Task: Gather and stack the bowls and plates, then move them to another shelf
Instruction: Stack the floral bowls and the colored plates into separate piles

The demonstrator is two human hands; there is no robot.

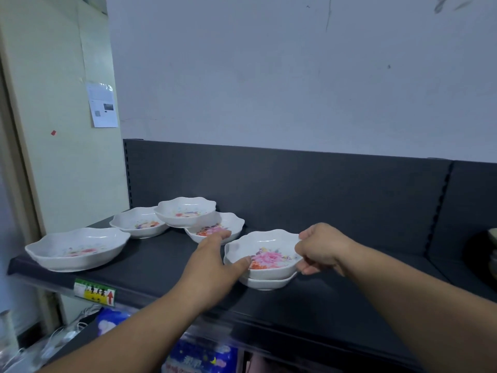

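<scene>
A white scalloped bowl with a pink flower print sits nested on another white bowl on the dark shelf. My left hand grips its left rim, thumb inside. My right hand grips its right rim. Behind it lies a flowered bowl, with a smaller bowl resting tilted on it and on a third bowl. A large shallow bowl stands at the shelf's left end.
The dark shelf back panel rises behind the bowls. A yellow-green price label is stuck on the shelf's front edge. Blue packaged goods lie on the shelf below. Some dark crockery shows at the far right.
</scene>
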